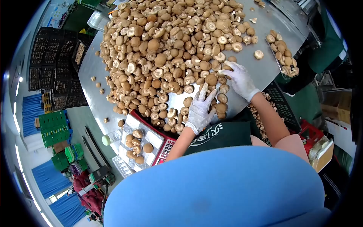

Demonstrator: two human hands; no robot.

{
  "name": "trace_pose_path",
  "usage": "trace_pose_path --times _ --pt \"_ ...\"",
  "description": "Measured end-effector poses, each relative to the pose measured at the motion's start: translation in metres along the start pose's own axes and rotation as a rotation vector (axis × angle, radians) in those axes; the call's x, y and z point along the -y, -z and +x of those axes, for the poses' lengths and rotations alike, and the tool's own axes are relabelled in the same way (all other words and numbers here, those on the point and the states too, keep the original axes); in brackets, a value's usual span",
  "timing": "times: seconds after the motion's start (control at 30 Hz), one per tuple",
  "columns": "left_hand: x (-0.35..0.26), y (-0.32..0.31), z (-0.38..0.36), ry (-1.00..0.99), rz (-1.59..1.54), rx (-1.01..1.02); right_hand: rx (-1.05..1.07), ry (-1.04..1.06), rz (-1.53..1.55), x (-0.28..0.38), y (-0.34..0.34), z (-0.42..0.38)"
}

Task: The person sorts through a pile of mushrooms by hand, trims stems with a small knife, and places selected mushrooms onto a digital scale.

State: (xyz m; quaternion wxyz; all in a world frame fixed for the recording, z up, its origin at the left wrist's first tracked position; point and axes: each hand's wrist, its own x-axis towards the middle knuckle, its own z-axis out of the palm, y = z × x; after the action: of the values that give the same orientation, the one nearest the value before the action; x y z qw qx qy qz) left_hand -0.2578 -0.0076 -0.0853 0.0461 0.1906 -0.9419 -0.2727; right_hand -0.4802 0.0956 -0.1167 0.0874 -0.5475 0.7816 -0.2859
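A large heap of brown mushrooms (pixel 151 56) covers much of the metal table (pixel 264 60). My left hand (pixel 200 109), in a white glove, lies at the near edge of the heap with fingers spread, touching mushrooms. To its right, my right hand (pixel 239 80), also gloved, reaches to the heap's right edge; its fingers bend over mushrooms there, and their tips are partly hidden. Several mushrooms lie between the two hands. Left of my left hand, a red and silver scale (pixel 157 145) bears a clear tray with several mushrooms (pixel 135 142).
A filled tray of mushrooms (pixel 281 53) sits at the table's right edge, near a person in dark green (pixel 327 53). A green-capped container (pixel 106 140) stands left of the scale. Black crates (pixel 281 104) are below the table at right; green crates (pixel 55 126) stand far left.
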Motion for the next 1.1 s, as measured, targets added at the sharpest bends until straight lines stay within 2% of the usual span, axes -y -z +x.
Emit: trace_pose_path --times 0.1,0.13,0.17,0.23,0.33,0.37,0.43,0.5,0.57,0.63,0.73,0.77,0.83,0.87,0.9,0.93,0.97,1.0,1.03,1.1 --pt "0.001 0.003 0.012 0.025 -0.165 -0.107 -0.015 0.001 -0.059 -0.023 0.002 -0.019" --pt "-0.001 0.011 0.021 0.111 -0.075 -0.086 -0.06 -0.059 -0.014 -0.028 0.002 -0.024" --pt "0.006 0.013 0.032 0.082 -0.129 -0.138 -0.107 -0.118 0.03 -0.034 0.003 -0.028" --pt "0.009 0.025 0.058 0.093 0.089 -0.077 -0.116 -0.148 0.038 -0.048 0.0 -0.037" --pt "0.017 0.02 0.102 -0.041 0.295 -0.169 -0.129 -0.207 0.081 -0.052 0.006 -0.043" --pt "0.018 0.015 0.111 -0.061 0.462 -0.168 -0.148 -0.231 0.084 -0.049 0.01 -0.045" --pt "0.021 0.004 0.123 -0.017 0.511 -0.084 -0.174 -0.266 0.083 -0.051 0.014 -0.05" --pt "0.023 0.002 0.127 0.038 0.452 -0.043 -0.308 -0.185 0.182 -0.062 0.008 -0.055" --pt "0.025 0.008 0.12 0.015 0.256 -0.117 -0.338 -0.206 0.298 -0.077 0.004 -0.058" --pt "0.035 0.007 0.117 0.015 0.214 -0.168 -0.362 -0.215 0.415 -0.086 0.001 -0.059" --pt "0.039 0.017 0.101 0.107 -0.147 -0.163 -0.456 -0.474 0.63 -0.096 0.005 -0.053" --pt "0.041 0.017 0.095 0.133 -0.147 -0.223 -0.458 -0.474 0.628 -0.099 0.007 -0.05" --pt "0.037 0.018 0.084 0.153 -0.49 -0.274 -0.531 -0.371 0.447 -0.095 0.018 -0.039" --pt "0.035 0.019 0.074 0.246 -0.827 -0.223 -0.537 -0.292 0.29 -0.089 0.022 -0.029" --pt "0.029 0.021 0.071 0.24 -1.071 -0.19 -0.531 -0.287 0.296 -0.077 0.028 -0.017" --pt "0.025 0.022 0.067 0.248 -1.313 -0.157 -0.461 -0.292 0.254 -0.064 0.033 -0.003" --pt "0.021 0.022 0.065 0.185 -1.328 -0.182 -0.391 -0.292 0.215 -0.053 0.035 0.009" --pt "0.015 0.025 0.061 0.209 -1.342 -0.191 -0.29 -0.259 0.057 -0.048 0.035 0.023" --pt "0.009 0.029 0.058 0.231 -1.355 -0.199 -0.285 -0.245 0.07 -0.05 0.029 0.033" --pt "0.006 0.029 0.054 0.215 -1.358 -0.218 0.076 -0.264 -0.301 -0.057 0.012 0.05"
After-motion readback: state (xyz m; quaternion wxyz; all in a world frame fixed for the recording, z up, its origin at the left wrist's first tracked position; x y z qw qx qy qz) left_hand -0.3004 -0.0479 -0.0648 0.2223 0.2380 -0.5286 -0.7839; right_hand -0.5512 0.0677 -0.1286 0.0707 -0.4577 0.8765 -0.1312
